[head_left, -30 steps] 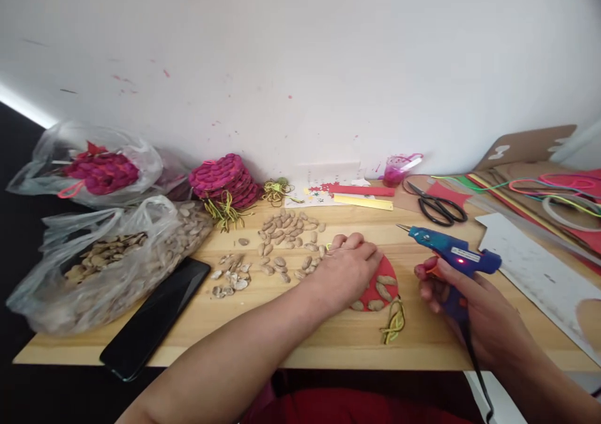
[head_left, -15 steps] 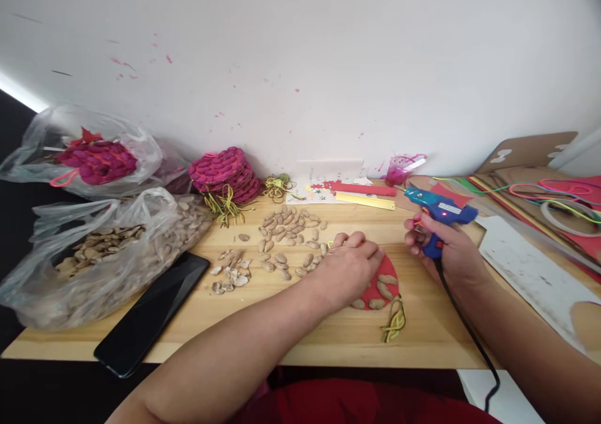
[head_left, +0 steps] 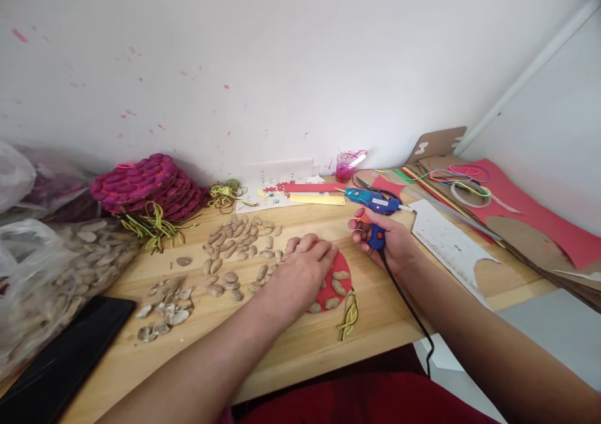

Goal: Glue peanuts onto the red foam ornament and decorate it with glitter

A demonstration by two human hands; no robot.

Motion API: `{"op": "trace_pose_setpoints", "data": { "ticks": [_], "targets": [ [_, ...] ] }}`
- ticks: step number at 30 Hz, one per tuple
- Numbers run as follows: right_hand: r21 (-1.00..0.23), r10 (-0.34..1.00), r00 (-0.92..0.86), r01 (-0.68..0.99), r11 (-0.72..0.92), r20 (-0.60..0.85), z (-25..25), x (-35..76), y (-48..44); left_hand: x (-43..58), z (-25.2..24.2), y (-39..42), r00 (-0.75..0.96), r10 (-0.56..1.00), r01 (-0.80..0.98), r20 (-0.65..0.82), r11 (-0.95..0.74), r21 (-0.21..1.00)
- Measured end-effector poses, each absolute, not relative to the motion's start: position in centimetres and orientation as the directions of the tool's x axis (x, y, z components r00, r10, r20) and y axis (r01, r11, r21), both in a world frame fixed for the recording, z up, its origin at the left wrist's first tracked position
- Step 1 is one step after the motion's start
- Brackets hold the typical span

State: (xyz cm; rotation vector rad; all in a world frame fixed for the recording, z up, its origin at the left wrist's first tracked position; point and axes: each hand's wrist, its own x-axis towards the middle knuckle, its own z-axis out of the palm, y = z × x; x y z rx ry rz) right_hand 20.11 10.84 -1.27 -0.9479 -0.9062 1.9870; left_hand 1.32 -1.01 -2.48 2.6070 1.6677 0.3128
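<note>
My right hand (head_left: 392,239) is closed around the handle of a blue hot glue gun (head_left: 373,200), whose nozzle points left and whose cord runs down. My left hand (head_left: 305,270) lies over a red disc (head_left: 342,263), fingers bent and close together; the fingertips and whatever is under them are hidden. Several peanuts (head_left: 340,286) show along the disc's near and right edge. A tuft of yellow and dark yarn (head_left: 348,317) hangs from its near right side. Left of the disc, loose unshelled peanuts (head_left: 239,230) are spread on the wooden table (head_left: 370,324).
Broken shells (head_left: 171,305), a black phone (head_left: 75,349) and a plastic bag of peanuts (head_left: 94,267) lie left. Behind stand stacked purple pieces (head_left: 141,189), a yellow strip (head_left: 317,199) and a pink-stained cup (head_left: 345,168). White paper (head_left: 446,239) and cardboard (head_left: 521,236) lie right.
The view has turned to the right, so everything sits further left in the picture. The glue gun now tilts less and its white glue stick shows at the back. My left hand stays over the disc.
</note>
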Motion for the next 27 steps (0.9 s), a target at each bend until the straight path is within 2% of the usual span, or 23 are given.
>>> {"op": "trace_pose_setpoints", "data": {
  "ticks": [9,15,22,27],
  "targets": [
    [-0.824,0.777,-0.576,-0.290,-0.486,-0.255,-1.5,21.0,10.9,1.4,-2.4,-0.8,0.400,0.906,0.897,0.135,-0.418,0.146],
    [-0.825,0.778,-0.571,-0.285,-0.487,-0.263,-1.3,20.9,10.8,1.4,-2.4,-0.9,0.397,0.908,0.896,0.134,-0.415,0.155],
    [-0.834,0.772,-0.584,-0.275,-0.479,-0.250,-1.1,20.9,10.6,1.4,-2.2,-1.2,0.398,0.904,0.903,0.156,-0.416,0.109],
    [-0.852,0.781,-0.570,-0.248,-0.461,-0.256,-0.8,20.9,10.5,1.6,-1.3,-1.3,0.402,0.910,0.907,0.098,-0.410,0.092]
  ]
}}
